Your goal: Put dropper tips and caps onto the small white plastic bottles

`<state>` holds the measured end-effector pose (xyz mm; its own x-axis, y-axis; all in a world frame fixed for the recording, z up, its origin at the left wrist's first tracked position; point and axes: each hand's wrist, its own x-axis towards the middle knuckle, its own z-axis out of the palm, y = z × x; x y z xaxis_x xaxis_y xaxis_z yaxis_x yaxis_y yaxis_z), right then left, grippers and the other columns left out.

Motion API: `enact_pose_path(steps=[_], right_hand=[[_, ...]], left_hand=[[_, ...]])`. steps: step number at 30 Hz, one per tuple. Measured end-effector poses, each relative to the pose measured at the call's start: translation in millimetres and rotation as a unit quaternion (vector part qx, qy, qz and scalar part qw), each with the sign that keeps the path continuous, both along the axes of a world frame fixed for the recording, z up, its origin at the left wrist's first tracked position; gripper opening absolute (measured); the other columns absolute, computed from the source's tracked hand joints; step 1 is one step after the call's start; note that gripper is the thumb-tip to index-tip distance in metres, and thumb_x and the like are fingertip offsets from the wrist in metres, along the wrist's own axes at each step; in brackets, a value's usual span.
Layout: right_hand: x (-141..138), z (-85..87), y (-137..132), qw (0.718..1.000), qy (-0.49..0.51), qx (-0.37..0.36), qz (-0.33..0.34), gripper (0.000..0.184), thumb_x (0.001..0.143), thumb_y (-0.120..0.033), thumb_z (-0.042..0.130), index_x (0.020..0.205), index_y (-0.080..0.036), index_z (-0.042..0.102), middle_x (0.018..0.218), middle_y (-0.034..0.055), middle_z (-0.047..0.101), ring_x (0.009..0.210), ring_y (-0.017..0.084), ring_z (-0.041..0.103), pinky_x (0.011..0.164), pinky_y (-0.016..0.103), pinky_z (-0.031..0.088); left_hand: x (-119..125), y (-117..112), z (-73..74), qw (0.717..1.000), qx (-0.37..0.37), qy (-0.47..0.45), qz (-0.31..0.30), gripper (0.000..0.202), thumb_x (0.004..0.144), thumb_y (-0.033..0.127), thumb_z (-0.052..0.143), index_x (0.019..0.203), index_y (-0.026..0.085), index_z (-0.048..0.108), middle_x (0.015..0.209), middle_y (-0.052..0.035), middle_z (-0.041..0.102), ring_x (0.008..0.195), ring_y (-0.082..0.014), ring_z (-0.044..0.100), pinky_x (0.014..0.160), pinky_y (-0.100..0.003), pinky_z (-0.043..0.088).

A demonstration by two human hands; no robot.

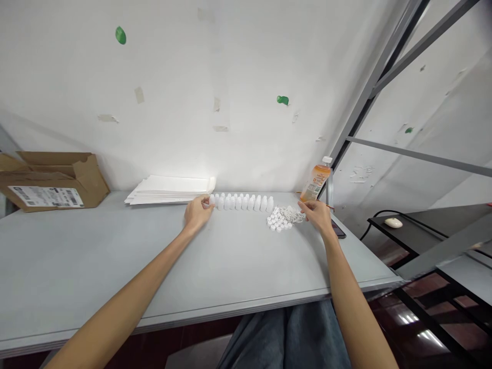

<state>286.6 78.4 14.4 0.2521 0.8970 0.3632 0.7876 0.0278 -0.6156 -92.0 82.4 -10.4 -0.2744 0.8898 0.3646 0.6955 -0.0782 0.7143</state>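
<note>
Small white plastic bottles (245, 203) stand upright in a double row along the back of the table. At the left end of that row, my left hand (197, 213) has its thumb and fingers closed around a small white bottle (211, 200). To the right of the row lies a pile of small white round caps (277, 220), with thin white pieces (292, 214) heaped beside it. My right hand (316, 213) is pinched at the right edge of this heap; whatever sits between its fingertips is too small to make out.
A stack of white sheets (169, 188) lies against the wall, left of the bottles. Farther left is an open cardboard box (57, 179). Behind my right hand stands an orange drink bottle (316, 180); a phone (339, 229) lies beside my right wrist. A metal frame (378, 84) rises at right.
</note>
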Motion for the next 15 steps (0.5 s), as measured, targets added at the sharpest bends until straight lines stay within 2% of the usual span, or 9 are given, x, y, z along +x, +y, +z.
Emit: enact_pose_path(steps=[3,7,15], right_hand=[[-0.7,1.2,-1.1,1.0,-0.005,-0.002,-0.002,0.038,0.079,-0.05,0.052,0.065,-0.018,0.067,0.057,0.0046,0.067,0.049,0.017,0.058,0.062,0.03,0.042],[-1.4,2.6,-1.9,1.0,-0.011,-0.006,0.001,0.039,0.079,-0.05,0.052,0.064,-0.017,0.067,0.055,0.0043,0.065,0.05,0.018,0.059,0.061,0.029,0.041],[2.8,-1.4,0.8,1.0,-0.013,-0.006,0.013,0.041,0.08,-0.051,0.053,0.066,-0.016,0.068,0.053,0.0045,0.065,0.05,0.017,0.059,0.059,0.027,0.04]], left_hand=[[1.6,-2.9,-0.7,0.999,-0.038,0.016,0.003,0.02,0.07,0.034,0.065,0.087,0.023,0.068,0.09,-0.002,0.073,0.077,-0.0208,0.065,0.062,-0.026,0.042],[5.2,-7.2,3.0,0.996,-0.079,0.042,0.017,0.024,0.07,0.032,0.066,0.093,0.024,0.068,0.094,0.0003,0.073,0.083,-0.0202,0.066,0.064,-0.026,0.042],[6.0,-4.3,3.6,0.991,-0.105,0.073,0.03,0.03,0.073,0.03,0.067,0.103,0.025,0.067,0.097,0.0048,0.073,0.09,-0.0172,0.066,0.069,-0.024,0.042]])
